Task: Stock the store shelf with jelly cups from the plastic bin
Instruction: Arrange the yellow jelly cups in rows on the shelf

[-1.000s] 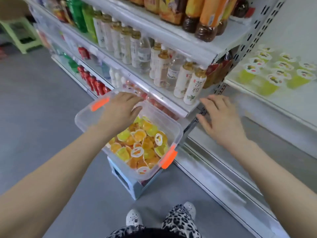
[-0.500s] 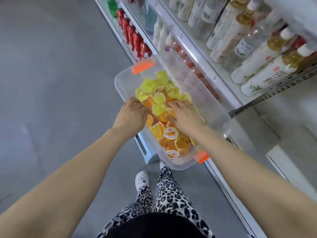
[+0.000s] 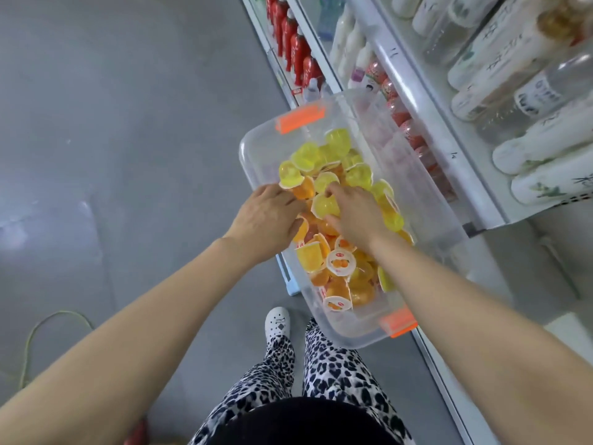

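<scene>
Clear plastic forms the long rectangular bin [image 3: 362, 329], which has an orange latch [image 3: 300, 118] at its far end and another [image 3: 398, 322] at its near end. It sits on a pale blue support [image 3: 287, 277] just beside the front edge of the white metal store shelf [image 3: 449, 149]. Inside lies a loose heap of small jelly cups [image 3: 341, 264], yellow ones mostly at the far end and orange ones with printed white lids nearer the person.

Both bare hands are down in the heap, close together. The left hand [image 3: 269, 216] has its grip curled over an orange jelly cup [image 3: 300, 228] that shows under its thumb side. The right hand [image 3: 356, 213] has its grip closed on a yellow jelly cup [image 3: 325, 205], held between forefinger and thumb.

On the shelf stand white-labelled bottles [image 3: 545, 146] on the upper level and red bottles [image 3: 298, 49] farther along, lower down. Below, on the grey floor [image 3: 128, 123], are leopard-print trousers [image 3: 330, 370], a white clog [image 3: 278, 322] and a yellow-green cable [image 3: 48, 326].
</scene>
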